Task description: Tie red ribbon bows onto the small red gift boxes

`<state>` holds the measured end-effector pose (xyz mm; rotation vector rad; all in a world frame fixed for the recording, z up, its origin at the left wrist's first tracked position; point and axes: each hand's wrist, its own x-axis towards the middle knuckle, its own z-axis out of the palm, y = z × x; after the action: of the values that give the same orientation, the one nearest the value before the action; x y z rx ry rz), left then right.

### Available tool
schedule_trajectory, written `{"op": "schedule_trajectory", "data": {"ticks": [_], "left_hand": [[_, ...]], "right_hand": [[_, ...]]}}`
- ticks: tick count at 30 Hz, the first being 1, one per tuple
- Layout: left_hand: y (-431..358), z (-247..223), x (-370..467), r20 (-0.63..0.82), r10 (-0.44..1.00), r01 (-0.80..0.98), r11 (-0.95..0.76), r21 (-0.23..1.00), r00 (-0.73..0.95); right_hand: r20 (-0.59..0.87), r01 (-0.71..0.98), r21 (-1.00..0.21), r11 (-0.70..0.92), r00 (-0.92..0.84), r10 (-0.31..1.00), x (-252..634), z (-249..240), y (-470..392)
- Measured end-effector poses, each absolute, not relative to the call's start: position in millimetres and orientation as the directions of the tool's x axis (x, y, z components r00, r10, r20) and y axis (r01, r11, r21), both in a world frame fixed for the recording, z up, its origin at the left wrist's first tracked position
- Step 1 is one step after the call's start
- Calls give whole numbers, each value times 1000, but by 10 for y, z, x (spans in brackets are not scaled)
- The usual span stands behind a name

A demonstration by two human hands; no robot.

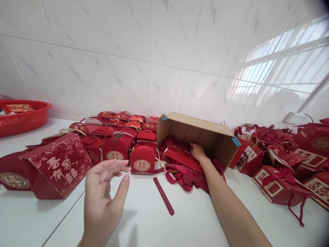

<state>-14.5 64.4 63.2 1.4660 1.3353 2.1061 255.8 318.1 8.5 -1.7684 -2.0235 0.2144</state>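
My left hand (105,197) is raised over the white table with its fingers apart, holding nothing. Just beyond it stand small red gift boxes with round gold emblems, the closest being one red box (142,157). My right hand (197,151) reaches into a cardboard box (203,121) lying on its side with its mouth towards me. Its bent fingers press into the pile beside a flat red card piece (181,156); the fingertips are partly hidden. Dark red ribbons (185,175) spill from the mouth. A narrow dark red strip (163,196) lies on the table between my hands.
A larger red box with white writing (60,166) stands at the left. Behind it sits a red plastic basin (28,118). More red gift boxes, one with a ribbon bow (280,185), crowd the right. A tiled wall (128,58) closes off the back, with a socket strip (298,118).
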Motion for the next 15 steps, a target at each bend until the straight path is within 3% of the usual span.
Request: {"op": "schedule_trajectory", "data": {"ticks": [9,15], "left_hand": [[638,640,-151,611,632,278,-551,787,-477],[636,635,-164,615,630,279,-555,784,-475]], "right_hand": [[253,864,-467,190,-76,964,2593,78,3172],[321,811,-545,213,-32,946,2566,399,3070]]}}
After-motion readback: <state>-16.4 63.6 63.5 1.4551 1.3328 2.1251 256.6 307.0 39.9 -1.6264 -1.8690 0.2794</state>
